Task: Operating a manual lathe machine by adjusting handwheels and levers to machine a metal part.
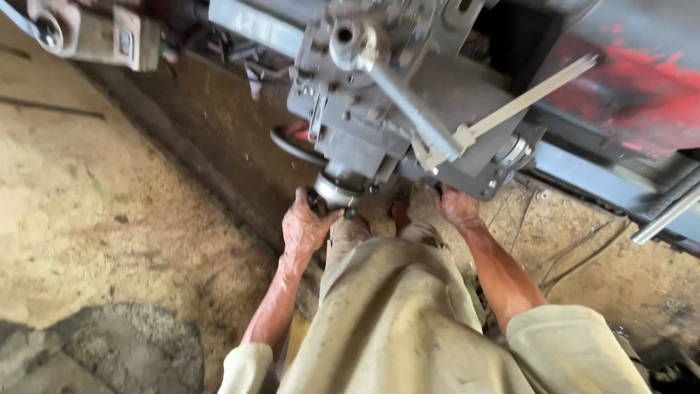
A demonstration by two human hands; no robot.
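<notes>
Grey machine carriage, low in front of the body, hung on the front of a long machine bed with a red-stained side panel. At its underside a round metal handwheel with small dark knobs, just above the knees.

Left hand curled up around the lower rim of the handwheel, fingers closed on it, palm turned inward; probably gripped this way for turning or steadying the wheel from beneath. Right hand pressed up against the bottom edge of the carriage casting, fingers tucked behind it and out of sight; whether closed on a part or simply bracing, cannot tell. Both forearms reaching forward and down, light rolled sleeves at the elbows, dusty beige trousers between them.

Above, a long grey lever slanting down from a round hub, and a pale flat bar crossing it toward the upper right.

Outward: bare earthen floor, sandy and stained, a dark grey patch at lower left, thin wires trailing over the ground at right. No containers in view.
</notes>
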